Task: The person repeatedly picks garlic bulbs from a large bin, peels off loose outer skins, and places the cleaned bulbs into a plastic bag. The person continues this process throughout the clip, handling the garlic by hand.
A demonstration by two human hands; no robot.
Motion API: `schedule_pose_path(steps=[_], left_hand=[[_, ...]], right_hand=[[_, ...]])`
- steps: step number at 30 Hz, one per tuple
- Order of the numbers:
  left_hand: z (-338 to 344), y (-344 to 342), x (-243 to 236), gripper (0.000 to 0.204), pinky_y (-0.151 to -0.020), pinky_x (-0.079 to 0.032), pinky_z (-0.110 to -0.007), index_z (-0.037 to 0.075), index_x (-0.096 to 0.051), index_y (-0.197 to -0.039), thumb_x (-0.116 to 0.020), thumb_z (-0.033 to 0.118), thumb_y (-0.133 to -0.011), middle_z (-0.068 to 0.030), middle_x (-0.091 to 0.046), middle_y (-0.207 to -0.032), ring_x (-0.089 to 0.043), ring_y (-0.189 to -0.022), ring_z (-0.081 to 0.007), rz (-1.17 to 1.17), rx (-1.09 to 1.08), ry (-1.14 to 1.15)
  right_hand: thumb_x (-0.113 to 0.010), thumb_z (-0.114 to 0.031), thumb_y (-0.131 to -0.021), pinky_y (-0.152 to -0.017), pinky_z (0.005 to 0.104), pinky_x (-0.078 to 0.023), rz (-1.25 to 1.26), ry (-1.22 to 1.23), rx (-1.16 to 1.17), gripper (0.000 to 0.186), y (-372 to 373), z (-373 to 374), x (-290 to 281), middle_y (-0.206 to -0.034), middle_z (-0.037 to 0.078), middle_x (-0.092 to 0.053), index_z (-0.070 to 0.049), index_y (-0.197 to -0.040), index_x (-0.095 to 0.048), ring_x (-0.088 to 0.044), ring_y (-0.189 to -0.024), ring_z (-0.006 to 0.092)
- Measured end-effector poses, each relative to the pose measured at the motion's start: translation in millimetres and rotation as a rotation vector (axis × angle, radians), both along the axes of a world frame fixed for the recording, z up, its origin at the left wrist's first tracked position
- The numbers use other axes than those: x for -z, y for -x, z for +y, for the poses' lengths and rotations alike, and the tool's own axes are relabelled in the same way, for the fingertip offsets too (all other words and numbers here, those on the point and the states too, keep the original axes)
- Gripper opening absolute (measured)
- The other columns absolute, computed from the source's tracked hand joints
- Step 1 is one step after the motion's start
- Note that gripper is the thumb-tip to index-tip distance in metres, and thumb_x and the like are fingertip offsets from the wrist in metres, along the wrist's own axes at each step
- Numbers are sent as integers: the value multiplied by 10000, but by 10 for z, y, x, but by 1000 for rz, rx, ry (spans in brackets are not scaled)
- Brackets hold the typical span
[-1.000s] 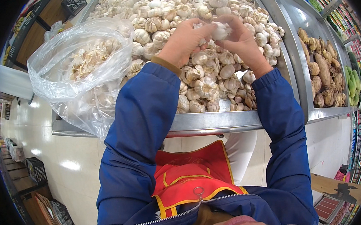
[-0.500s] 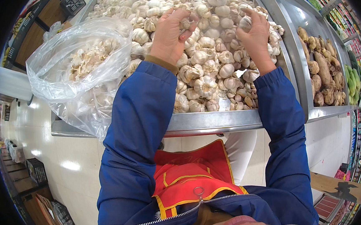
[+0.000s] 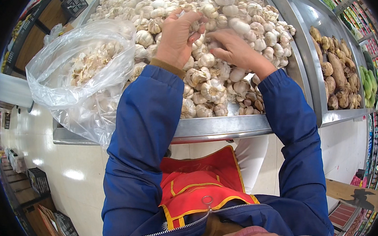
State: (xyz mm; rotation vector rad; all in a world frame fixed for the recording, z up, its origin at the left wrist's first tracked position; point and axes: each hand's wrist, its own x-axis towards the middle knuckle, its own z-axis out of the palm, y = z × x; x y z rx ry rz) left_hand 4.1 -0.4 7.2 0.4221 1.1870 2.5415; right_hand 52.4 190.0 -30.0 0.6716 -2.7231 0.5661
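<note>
White, papery-skinned garlic bulbs (image 3: pixel 213 90) are heaped across the upper middle of the frame, contained by a metal tray (image 3: pixel 224 127). Each bulb can be judged light and firm, with dry skin that is likely slippery and easily torn; it is best gripped lightly around its widest part or pinched at the stem, so that cloves are not broken loose. By the left hand (image 3: pixel 175 42), at upper centre, a pale papery scrap (image 3: pixel 194 27) appears to be held within curled fingers. The right hand (image 3: pixel 237 51) is lowered over the bulbs just beside it; its fingertips are blurred, and whether anything is pinched cannot be told. At upper left, loose skins (image 3: pixel 91 65) are seen in a clear plastic bag (image 3: pixel 49 95), whose lower contents are obscured by folds. The heap's far edge is cut off.
</note>
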Motion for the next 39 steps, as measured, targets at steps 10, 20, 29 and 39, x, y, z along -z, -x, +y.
schedule_pose_path(steps=[10, 20, 29, 39], left_hand=[[-12, 36, 28, 77, -424, -342, -172, 11, -564, -893, -618, 61, -871, -138, -642, -858, -560, -638, -137, -11, -18, 28], [-17, 8, 19, 98, -443, -363, -167, 14, -565, -916, -642, 40, -862, -131, -640, -874, -578, -665, -132, 21, 1, 6], [13, -2, 23, 168, -458, -373, -168, -16, -575, -1034, -611, 39, -880, -113, -635, -906, -588, -700, -136, 20, -11, 23], [27, -11, 36, 177, -474, -379, -171, -9, -576, -1043, -610, 56, -881, -105, -632, -936, -589, -710, -130, 35, 25, 105]], right_hand=[[-615, -40, -717, -791, 321, -460, -667, 116, -67, 306, -314, 154, -428, -972, 48, -550, -51, -1020, -582, -553, -923, 182], [-626, -75, -692, -759, 366, -473, -322, 22, 196, 336, -405, 372, -575, -966, 110, -519, -74, -1028, -626, -556, -880, 265], [-680, -44, -684, -935, 388, -429, 316, -176, 156, 396, -234, 471, -436, -1113, 90, -610, -98, -1076, -656, -551, -1043, 296], [-647, -88, -733, -850, 414, -455, 21, -390, 118, 177, -194, 51, -113, -874, 92, -665, -72, -907, -619, -627, -858, 306]])
